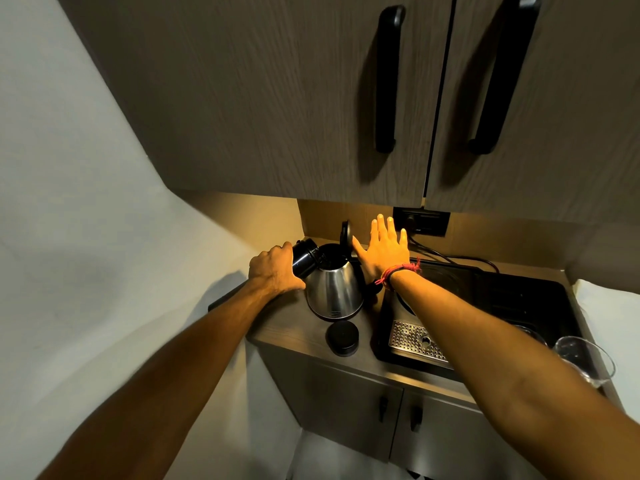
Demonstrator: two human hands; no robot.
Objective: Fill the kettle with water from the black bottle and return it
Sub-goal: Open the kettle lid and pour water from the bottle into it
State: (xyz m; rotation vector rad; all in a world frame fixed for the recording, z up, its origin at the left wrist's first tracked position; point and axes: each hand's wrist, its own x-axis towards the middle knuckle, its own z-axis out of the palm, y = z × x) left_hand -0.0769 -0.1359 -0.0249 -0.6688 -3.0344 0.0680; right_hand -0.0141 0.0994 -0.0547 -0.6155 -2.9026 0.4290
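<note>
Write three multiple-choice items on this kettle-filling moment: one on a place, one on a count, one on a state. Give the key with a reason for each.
1. Where does the round black cap lie?
A. On the counter in front of the kettle
B. On the bottle's mouth
C. Inside the sink

2. How many long black handles show on the upper cabinet doors?
A. One
B. Two
C. Four

3. How does the kettle lid stand?
A. Shut flat
B. Taken off and lying on the counter
C. Flipped up open

Key:
1 A: the cap rests on the counter, nearer the camera than the kettle.
2 B: one handle on each door.
3 C: the lid stands upright by the right hand, while the left hand tips the black bottle into the opening.
</note>
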